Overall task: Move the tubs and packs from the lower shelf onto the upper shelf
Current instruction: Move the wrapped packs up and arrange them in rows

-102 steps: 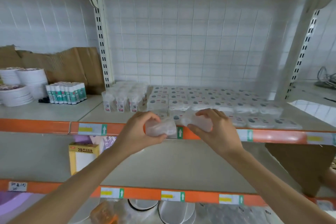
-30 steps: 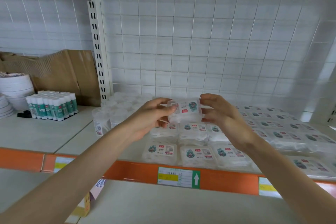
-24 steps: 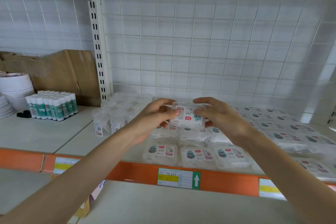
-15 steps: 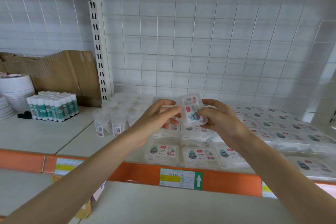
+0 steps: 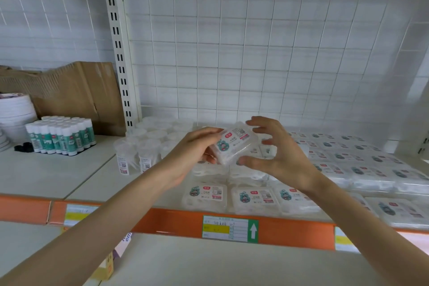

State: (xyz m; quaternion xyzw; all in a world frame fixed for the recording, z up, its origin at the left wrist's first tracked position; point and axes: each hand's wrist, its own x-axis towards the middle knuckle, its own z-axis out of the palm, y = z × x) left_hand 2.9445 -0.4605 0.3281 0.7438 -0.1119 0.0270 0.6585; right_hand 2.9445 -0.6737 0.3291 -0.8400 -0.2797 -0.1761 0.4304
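**Clear pack: lifted, then turned in the hands**

Clear pack (image 5: 234, 144): 3.4 s ago it was held low at the front edge of the upper shelf (image 5: 97, 181); it has since been raised over the rows of packs (image 5: 253, 197). One second ago it sat level, gripped at both ends. Half a second ago it stood on end. Now it is slanted, label up, right end higher. Left hand (image 5: 192, 148): moved from the left end to the lower-left end, fingers beneath. Right hand (image 5: 276, 153): grip loosened, fingers spread off the right end, thumb (image 5: 249, 161) at the lower corner. View: risen since 3.4 s ago, so the orange front strip of the lower shelf (image 5: 209, 262) is gone from sight.
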